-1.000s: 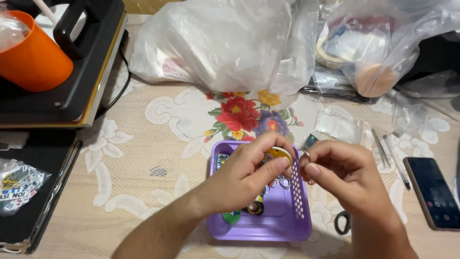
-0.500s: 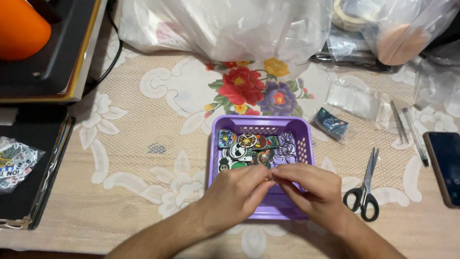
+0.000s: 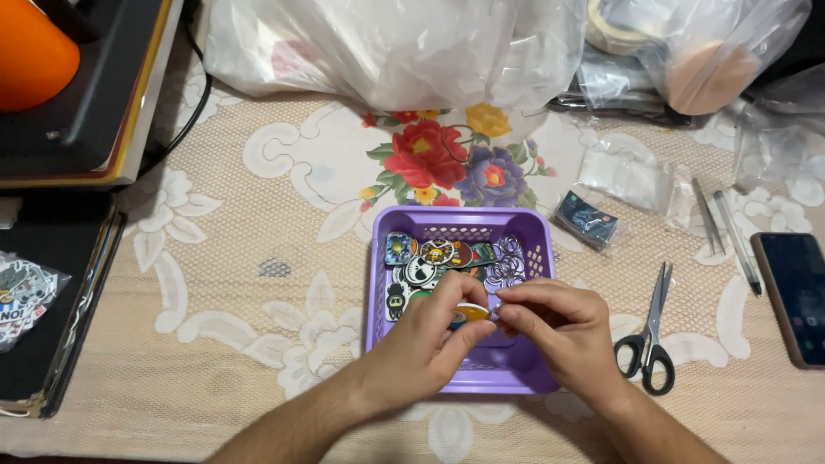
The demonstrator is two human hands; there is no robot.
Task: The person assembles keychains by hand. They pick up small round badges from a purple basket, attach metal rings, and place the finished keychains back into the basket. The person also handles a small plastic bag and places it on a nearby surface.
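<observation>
- Round badge-like disc (image 3: 470, 314), yellow and dark, sits pinched between both hands just above the near half of the purple basket (image 3: 524, 369), at the middle of the tabletop's near edge.
- Far left corner of the tabletop: an orange cup (image 3: 30, 51) stands on a black flat machine (image 3: 103, 94); below it along the left edge lies a bag of stickers (image 3: 21, 296) on a dark board.
- Left hand (image 3: 421, 348) has its grip narrow, thumb and forefinger closed on the disc's left side.
- Inside the basket, toward its far wall, lies a heap of printed discs (image 3: 425, 258), and beside them a cluster of metal rings (image 3: 507, 258); these look untouched for now, so I would judge most of the pile is still waiting.
- Right hand (image 3: 563, 331) meets the disc from the other side, fingertips closed tight on its right edge; whether a ring is between those fingers I cannot tell.
- Right of the basket lie black-handled scissors (image 3: 650, 335), then a small dark packet (image 3: 586, 221) farther back, tweezers (image 3: 706, 215) and a dark phone (image 3: 795, 296) at the right edge.
- Along the far edge, clear plastic bags (image 3: 395, 47) are piled up.
- No finished piece is set apart anywhere I can see, so the work seems at an early stage.
</observation>
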